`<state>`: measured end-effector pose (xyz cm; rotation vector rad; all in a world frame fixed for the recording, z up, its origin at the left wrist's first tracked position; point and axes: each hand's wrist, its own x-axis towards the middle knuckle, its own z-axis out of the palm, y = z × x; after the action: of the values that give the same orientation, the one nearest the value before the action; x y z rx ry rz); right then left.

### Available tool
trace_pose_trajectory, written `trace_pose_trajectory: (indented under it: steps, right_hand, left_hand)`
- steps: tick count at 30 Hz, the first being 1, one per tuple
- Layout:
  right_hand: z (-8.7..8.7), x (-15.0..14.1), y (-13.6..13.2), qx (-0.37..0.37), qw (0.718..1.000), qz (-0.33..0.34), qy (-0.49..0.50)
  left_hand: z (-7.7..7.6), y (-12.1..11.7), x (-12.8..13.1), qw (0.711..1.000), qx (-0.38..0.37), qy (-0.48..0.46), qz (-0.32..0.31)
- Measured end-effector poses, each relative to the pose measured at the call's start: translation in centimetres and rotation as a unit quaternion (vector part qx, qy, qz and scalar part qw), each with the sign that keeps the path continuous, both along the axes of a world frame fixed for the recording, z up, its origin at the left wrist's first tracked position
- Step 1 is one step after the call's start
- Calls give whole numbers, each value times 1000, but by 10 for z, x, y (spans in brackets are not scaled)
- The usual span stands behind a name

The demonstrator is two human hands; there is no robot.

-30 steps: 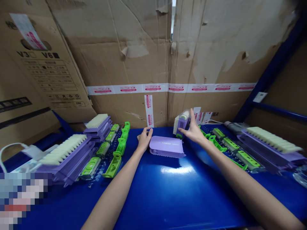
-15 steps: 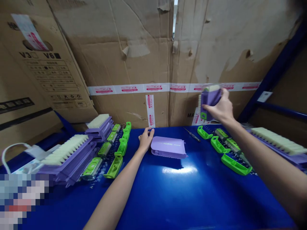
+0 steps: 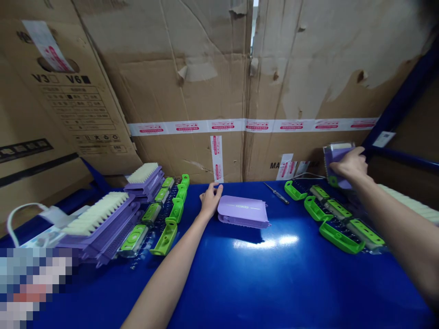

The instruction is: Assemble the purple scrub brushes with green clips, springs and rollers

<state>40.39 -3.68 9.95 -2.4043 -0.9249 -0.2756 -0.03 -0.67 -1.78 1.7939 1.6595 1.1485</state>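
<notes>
My left hand (image 3: pixel 210 200) rests on the blue table (image 3: pixel 254 278), fingers curled against the left end of a flat lilac plastic cover (image 3: pixel 243 211). At the far right, my right hand (image 3: pixel 349 165) is raised above the table and closed round a lilac brush unit (image 3: pixel 334 157) with white bristles and a green spot. It hovers over a row of green handles (image 3: pixel 338 235) and green-topped parts (image 3: pixel 365 231).
Lilac brushes with white bristles (image 3: pixel 103 219) and a row of green parts (image 3: pixel 164 214) lie at the left. A small screwdriver (image 3: pixel 276 193) lies behind the cover. More white bristles (image 3: pixel 411 208) show at the right edge. Cardboard boxes (image 3: pixel 206 91) wall the back.
My right hand picked the lilac brush unit up from behind the cover, lifted it and carried it right, then lower over the right-hand row. My left hand has stayed by the cover.
</notes>
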Motion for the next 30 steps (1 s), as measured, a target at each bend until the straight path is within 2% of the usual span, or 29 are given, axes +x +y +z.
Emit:
trace_pose_trajectory:
  steps: [3,8,13,18,21,30]
  right_hand:
    - [-5,-5,1,-31,996,-3,84]
    - [-8,-12,5,-71,990,-15,118]
    - [-16,-4,10,-131,986,-13,104]
    - [-34,15,18,-194,978,36,60]
    - [-42,22,19,-194,978,68,48]
    - [-49,32,20,-170,981,87,41]
  left_hand:
    - [1,-1,0,1000,-2,-3,-6]
    - [3,-3,-1,1000,-2,6,-15]
    - [3,-3,-2,1000,2,11,-20]
    - [2,-3,-1,1000,2,14,-13]
    - [3,-3,-1,1000,-1,17,-14]
    - [0,-1,-1,1000,1,17,-9]
